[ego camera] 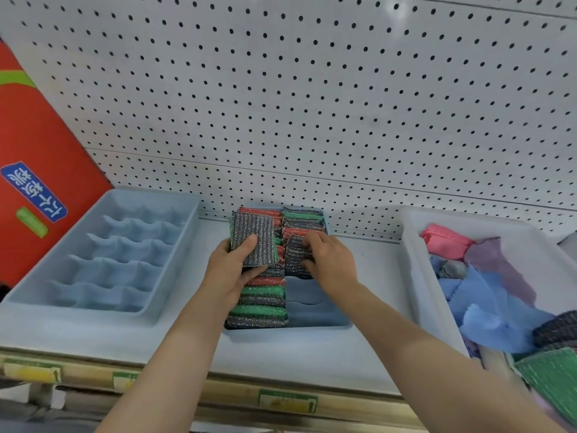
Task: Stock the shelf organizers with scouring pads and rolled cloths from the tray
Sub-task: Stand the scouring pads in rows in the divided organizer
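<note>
Head view, looking down at a pale shelf (312, 354) backed by white pegboard (312, 104).

Middle of the shelf: a light-blue plastic divided organizer (315, 310), left column packed front to back with glittery scouring pads in green, red and dark grey (259, 304). Right column filled only at the back; the front slots bare.

Left hand (234, 276) curled round a small stack of dark grey metallic scouring pads (254, 242), thumb pressed across the top face, a green edge peeping out beneath. Held just above the left column.

Right hand (327, 260) with fingers bent down onto a dark grey pad (295, 254), pinching and pushing it into a mid slot of the right column; upright but not fully seated, by the look of it.

Far left: a second light-blue compartment organizer (103, 260), every cell bare. Beyond it, a red roll with a blue printed label (34, 151), leaning.

Right: a white plastic tray (415, 276) holding a pink rolled cloth (446, 240), loose blue and lilac cloths (487, 295), plus more dark and green pads (552, 379) at the near corner.

Progress, as a judgement: over halfway with the pads in the middle organizer, front right slots left to fill. Cloths not yet begun, most looking unrolled, and the left organizer untouched. Overall, less than half done.
</note>
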`<action>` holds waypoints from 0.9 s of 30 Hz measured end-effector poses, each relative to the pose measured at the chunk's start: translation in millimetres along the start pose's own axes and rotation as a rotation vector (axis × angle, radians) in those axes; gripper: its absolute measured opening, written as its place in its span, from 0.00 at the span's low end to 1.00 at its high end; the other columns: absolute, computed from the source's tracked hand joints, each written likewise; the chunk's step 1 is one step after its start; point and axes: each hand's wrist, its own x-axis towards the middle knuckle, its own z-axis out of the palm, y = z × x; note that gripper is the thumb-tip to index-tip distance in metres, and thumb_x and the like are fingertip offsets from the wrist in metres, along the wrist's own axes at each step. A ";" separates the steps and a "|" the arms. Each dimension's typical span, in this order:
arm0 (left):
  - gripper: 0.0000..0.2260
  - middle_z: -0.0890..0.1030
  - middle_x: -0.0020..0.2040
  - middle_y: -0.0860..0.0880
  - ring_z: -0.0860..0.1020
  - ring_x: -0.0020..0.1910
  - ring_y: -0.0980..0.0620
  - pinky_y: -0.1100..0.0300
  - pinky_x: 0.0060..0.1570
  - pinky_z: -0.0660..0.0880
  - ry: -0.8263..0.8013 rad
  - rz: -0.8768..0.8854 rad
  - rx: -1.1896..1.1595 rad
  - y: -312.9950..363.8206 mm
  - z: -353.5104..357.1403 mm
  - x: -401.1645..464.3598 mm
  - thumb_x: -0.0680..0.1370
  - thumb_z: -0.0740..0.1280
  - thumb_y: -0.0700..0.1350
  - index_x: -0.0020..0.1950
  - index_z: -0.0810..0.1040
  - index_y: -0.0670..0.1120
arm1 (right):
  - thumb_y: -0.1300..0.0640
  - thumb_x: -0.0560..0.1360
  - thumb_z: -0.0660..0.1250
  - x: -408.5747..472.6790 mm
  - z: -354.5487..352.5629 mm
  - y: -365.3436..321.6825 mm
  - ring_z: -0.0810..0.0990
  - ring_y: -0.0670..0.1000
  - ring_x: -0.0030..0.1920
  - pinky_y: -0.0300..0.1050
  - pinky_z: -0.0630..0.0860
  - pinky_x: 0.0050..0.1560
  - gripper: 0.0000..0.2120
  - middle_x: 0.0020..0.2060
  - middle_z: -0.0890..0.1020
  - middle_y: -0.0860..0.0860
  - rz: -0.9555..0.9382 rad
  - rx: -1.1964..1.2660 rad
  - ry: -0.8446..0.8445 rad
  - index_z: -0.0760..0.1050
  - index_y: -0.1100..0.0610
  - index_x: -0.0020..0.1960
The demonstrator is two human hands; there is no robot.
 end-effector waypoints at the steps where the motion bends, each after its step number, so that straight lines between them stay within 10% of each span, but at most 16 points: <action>1: 0.13 0.83 0.56 0.43 0.82 0.55 0.45 0.50 0.49 0.82 -0.016 0.006 0.021 0.2 0.9 -0.4 0.78 0.70 0.42 0.61 0.76 0.41 | 0.53 0.72 0.75 0.5 -0.7 0.8 0.80 0.54 0.48 0.48 0.78 0.44 0.16 0.48 0.82 0.50 0.026 0.037 -0.014 0.74 0.55 0.55; 5: 0.14 0.83 0.56 0.46 0.82 0.53 0.48 0.50 0.49 0.82 -0.103 0.042 0.117 -0.4 12.7 -5.7 0.78 0.70 0.43 0.63 0.76 0.45 | 0.39 0.74 0.69 7.1 -31.0 -15.1 0.81 0.43 0.44 0.39 0.78 0.45 0.16 0.44 0.82 0.44 0.400 0.609 0.080 0.77 0.51 0.51; 10: 0.14 0.83 0.58 0.45 0.82 0.54 0.49 0.49 0.52 0.82 -0.189 0.062 0.250 -4.1 35.8 -11.8 0.80 0.66 0.50 0.65 0.74 0.49 | 0.42 0.61 0.81 4.2 -36.3 -31.2 0.84 0.55 0.52 0.58 0.82 0.54 0.32 0.53 0.83 0.54 0.694 1.344 -0.193 0.76 0.56 0.58; 19: 0.11 0.83 0.55 0.45 0.82 0.53 0.47 0.48 0.49 0.82 -0.132 0.027 0.135 -5.2 44.4 -11.0 0.82 0.63 0.51 0.60 0.78 0.48 | 0.62 0.76 0.70 -7.0 -59.9 -19.4 0.84 0.54 0.43 0.44 0.81 0.39 0.06 0.48 0.85 0.58 0.803 1.652 -0.199 0.77 0.61 0.52; 22: 0.06 0.81 0.55 0.46 0.81 0.52 0.47 0.53 0.45 0.83 0.013 0.074 0.070 -0.3 35.4 -6.1 0.82 0.64 0.46 0.57 0.77 0.47 | 0.63 0.77 0.69 -3.9 -66.7 -8.5 0.83 0.54 0.45 0.47 0.82 0.41 0.08 0.49 0.84 0.58 0.826 1.642 -0.012 0.76 0.60 0.55; 27: 0.10 0.79 0.58 0.46 0.80 0.55 0.47 0.56 0.45 0.82 0.129 0.117 0.069 7.4 10.2 7.9 0.82 0.64 0.44 0.63 0.74 0.46 | 0.55 0.71 0.76 -10.3 -63.9 10.0 0.80 0.45 0.43 0.41 0.78 0.48 0.09 0.43 0.82 0.46 0.440 0.729 0.077 0.79 0.50 0.49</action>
